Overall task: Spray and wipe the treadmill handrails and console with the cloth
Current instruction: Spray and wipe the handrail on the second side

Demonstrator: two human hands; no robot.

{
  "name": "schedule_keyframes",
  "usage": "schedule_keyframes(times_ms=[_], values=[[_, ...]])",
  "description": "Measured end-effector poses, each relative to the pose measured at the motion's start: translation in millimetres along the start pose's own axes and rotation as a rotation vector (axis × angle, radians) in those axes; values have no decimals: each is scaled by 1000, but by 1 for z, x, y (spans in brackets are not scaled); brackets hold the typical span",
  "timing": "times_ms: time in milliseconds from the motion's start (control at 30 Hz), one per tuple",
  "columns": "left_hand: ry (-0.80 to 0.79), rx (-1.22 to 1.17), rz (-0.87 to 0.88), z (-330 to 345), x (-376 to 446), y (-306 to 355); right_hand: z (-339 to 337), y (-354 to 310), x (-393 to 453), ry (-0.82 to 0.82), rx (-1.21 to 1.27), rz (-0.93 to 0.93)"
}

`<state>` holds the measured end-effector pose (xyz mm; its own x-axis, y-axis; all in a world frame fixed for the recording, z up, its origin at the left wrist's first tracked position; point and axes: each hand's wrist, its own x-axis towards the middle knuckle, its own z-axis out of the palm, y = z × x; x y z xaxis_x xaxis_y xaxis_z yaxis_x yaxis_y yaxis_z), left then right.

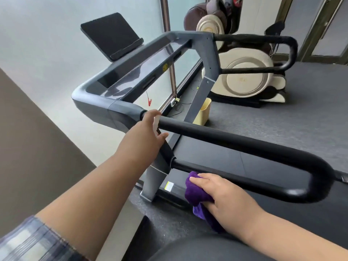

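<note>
The right hand (224,193) grips the purple cloth (197,194) just under the lower handrail (226,174), whose long axis runs rightward, while the left hand (148,127), open, seems to touch the upper handrail (226,136).

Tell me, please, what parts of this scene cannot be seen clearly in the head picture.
- Left hand: it holds something pale against the near handrail; the fingers hide it, so whether it is the spray bottle is unclear.
- Purple cloth: the right hand covers part of it.
- Console: only reflections show, no display.
- Label on the treadmill base: too small to read.
</note>
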<state>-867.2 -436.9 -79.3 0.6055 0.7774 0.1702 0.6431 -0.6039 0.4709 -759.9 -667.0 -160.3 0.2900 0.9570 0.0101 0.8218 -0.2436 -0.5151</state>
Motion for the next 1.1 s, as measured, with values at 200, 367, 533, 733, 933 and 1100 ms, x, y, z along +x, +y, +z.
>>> schedule_keyframes(times_ms=[200, 367, 533, 733, 933, 1100], values=[[-7, 38, -26, 10, 5, 12, -5, 10, -12, -48, 31, 34], [-22, 30, -25, 8, -2, 42, -12, 28, -26, -60, 67, 61], [-92, 4, 99, 17, -37, 100, -23, 52, -49, -68, 112, 77], [-210, 123, 175, 55, -66, 164, -35, 80, -75, -77, 147, 34], [-127, 95, 156, 70, -77, 185, -42, 107, -95, -106, 170, -6], [-105, 52, 188, 92, -93, 208, -47, 119, -107, -149, 149, -33]])
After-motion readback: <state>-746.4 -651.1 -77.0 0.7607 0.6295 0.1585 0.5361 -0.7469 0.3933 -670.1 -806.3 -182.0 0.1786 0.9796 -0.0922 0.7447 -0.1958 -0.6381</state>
